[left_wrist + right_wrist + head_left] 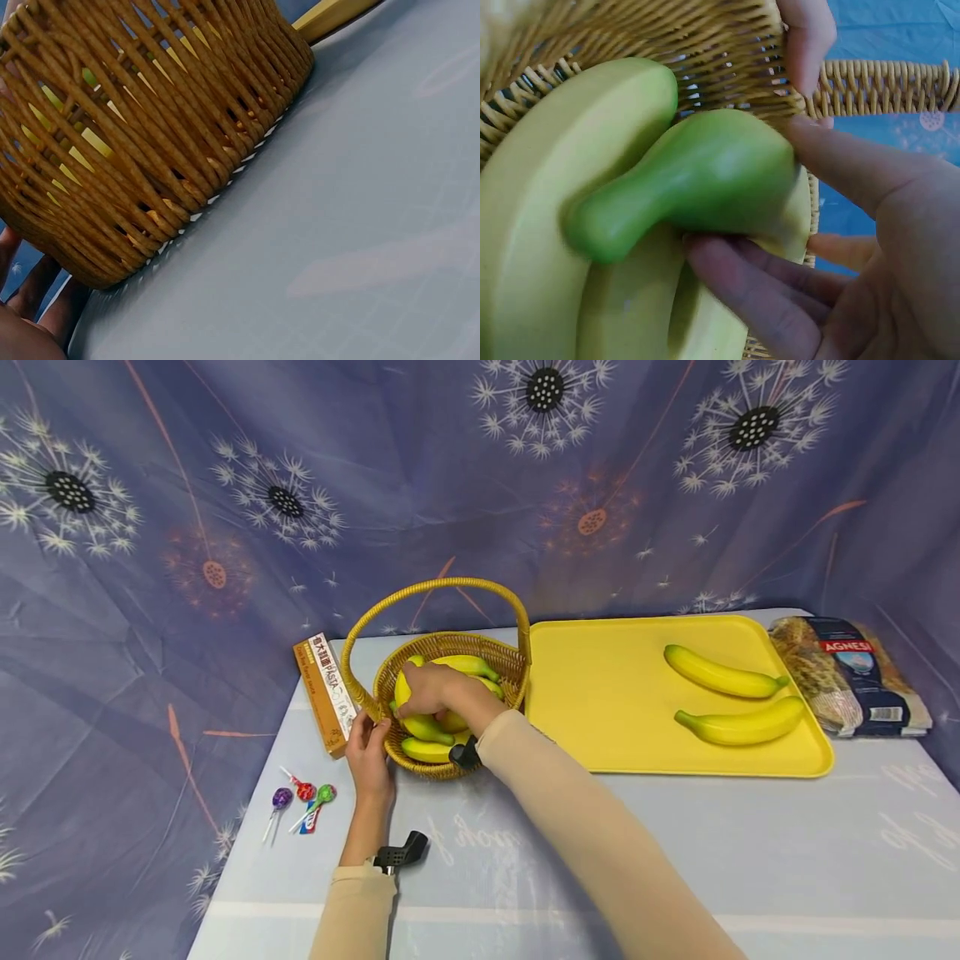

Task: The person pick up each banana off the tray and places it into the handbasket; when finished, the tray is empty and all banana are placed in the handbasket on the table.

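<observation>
A wicker basket (487,649) with a tall arched handle holds several bananas (467,665). My left hand (369,764) grips its left rim beside the foot of the handle. In the left wrist view, the basket's woven wall (187,112) fills the upper left, with fingers against its outside. My right hand (431,687) reaches into the basket and holds a banana (712,169) by its green-tipped end, thumb on one side and fingers on the other. This banana lies over other yellow bananas (525,217); part of it is hidden by the hand.
Right of the basket lies a yellow tray (600,693) bearing two bananas (738,722). A pasta bag (855,677) is at the far right. Left of the basket are a pasta box (326,693), lollipops (281,798) and a small blue-red packet (309,820). A patterned curtain hangs behind.
</observation>
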The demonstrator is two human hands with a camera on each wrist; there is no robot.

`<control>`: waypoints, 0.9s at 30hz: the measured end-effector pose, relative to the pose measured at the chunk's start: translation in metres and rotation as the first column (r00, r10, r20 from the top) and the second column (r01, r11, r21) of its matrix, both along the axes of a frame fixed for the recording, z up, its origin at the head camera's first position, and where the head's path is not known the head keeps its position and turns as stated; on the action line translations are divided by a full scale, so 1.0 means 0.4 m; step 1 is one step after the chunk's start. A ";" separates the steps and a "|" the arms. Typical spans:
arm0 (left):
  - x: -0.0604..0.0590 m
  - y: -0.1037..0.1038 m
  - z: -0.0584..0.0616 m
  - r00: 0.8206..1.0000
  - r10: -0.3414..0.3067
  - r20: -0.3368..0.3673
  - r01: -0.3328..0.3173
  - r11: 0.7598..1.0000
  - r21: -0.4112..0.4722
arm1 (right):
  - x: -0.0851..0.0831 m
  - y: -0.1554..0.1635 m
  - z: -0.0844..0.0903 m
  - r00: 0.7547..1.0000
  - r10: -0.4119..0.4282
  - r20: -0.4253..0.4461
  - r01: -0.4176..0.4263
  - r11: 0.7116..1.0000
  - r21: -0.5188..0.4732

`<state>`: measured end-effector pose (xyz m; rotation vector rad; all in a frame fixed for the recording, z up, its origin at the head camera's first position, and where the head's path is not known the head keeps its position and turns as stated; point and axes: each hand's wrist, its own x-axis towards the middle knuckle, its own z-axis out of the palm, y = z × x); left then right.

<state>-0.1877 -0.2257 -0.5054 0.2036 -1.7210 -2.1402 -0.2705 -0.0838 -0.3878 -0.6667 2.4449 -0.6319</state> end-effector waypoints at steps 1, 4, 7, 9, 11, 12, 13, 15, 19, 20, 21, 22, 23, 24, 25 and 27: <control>-0.002 -0.002 -0.007 1.000 0.009 -0.002 -0.009 1.000 0.006 | 0.002 -0.004 -0.005 1.000 0.016 -0.016 -0.016 1.000 -0.001; -0.007 -0.008 -0.022 1.000 0.026 -0.013 -0.025 0.999 0.027 | 0.006 -0.011 -0.017 0.997 0.060 -0.054 -0.061 0.998 -0.008; -0.008 -0.006 -0.025 1.000 0.029 -0.011 -0.029 0.999 0.021 | 0.004 -0.012 -0.028 0.991 0.097 -0.090 -0.098 0.995 -0.005; -0.009 -0.005 -0.024 1.000 0.027 -0.009 -0.027 1.000 0.009 | 0.003 -0.011 -0.031 0.987 0.118 -0.110 -0.119 0.993 -0.006; -0.010 -0.006 -0.025 0.999 0.031 -0.015 -0.031 0.999 -0.007 | 0.003 -0.010 -0.031 0.982 0.136 -0.131 -0.137 0.991 -0.001; -0.010 -0.008 -0.026 0.999 0.034 -0.019 -0.035 0.999 -0.013 | 0.004 -0.011 -0.030 0.981 0.140 -0.135 -0.141 0.990 0.001; -0.011 -0.008 -0.027 0.999 0.034 -0.021 -0.034 0.999 -0.016 | 0.005 -0.010 -0.028 0.981 0.140 -0.131 -0.141 0.990 -0.003; -0.012 -0.008 -0.028 0.999 0.036 -0.026 -0.037 0.999 -0.020 | 0.006 -0.008 -0.026 0.982 0.140 -0.123 -0.142 0.990 -0.009; -0.013 -0.007 -0.029 0.999 0.033 -0.027 -0.034 0.999 -0.021 | 0.007 -0.007 -0.027 0.986 0.132 -0.098 -0.135 0.991 -0.024; -0.013 -0.007 -0.029 0.999 0.032 -0.029 -0.033 0.999 -0.021 | 0.008 -0.006 -0.027 0.987 0.132 -0.093 -0.135 0.990 -0.026; -0.013 -0.007 -0.029 0.999 0.032 -0.029 -0.033 0.999 -0.021 | 0.008 -0.006 -0.028 0.987 0.131 -0.094 -0.134 0.991 -0.025; -0.012 -0.007 -0.029 0.999 0.033 -0.030 -0.034 0.999 -0.021 | 0.008 -0.006 -0.029 0.987 0.130 -0.095 -0.133 0.991 -0.025; -0.013 -0.006 -0.029 0.999 0.033 -0.031 -0.033 0.999 -0.021 | 0.009 -0.006 -0.030 0.986 0.130 -0.099 -0.133 0.991 -0.024; -0.012 -0.006 -0.028 0.999 0.033 -0.031 -0.033 0.999 -0.021 | 0.009 -0.006 -0.031 0.986 0.131 -0.103 -0.134 0.991 -0.022; -0.012 -0.006 -0.028 0.999 0.033 -0.029 -0.034 0.999 -0.018 | 0.010 -0.006 -0.031 0.986 0.132 -0.104 -0.134 0.991 -0.019; -0.012 -0.006 -0.028 0.999 0.034 -0.026 -0.034 0.999 -0.016 | 0.010 -0.006 -0.031 0.985 0.131 -0.112 -0.134 0.991 -0.019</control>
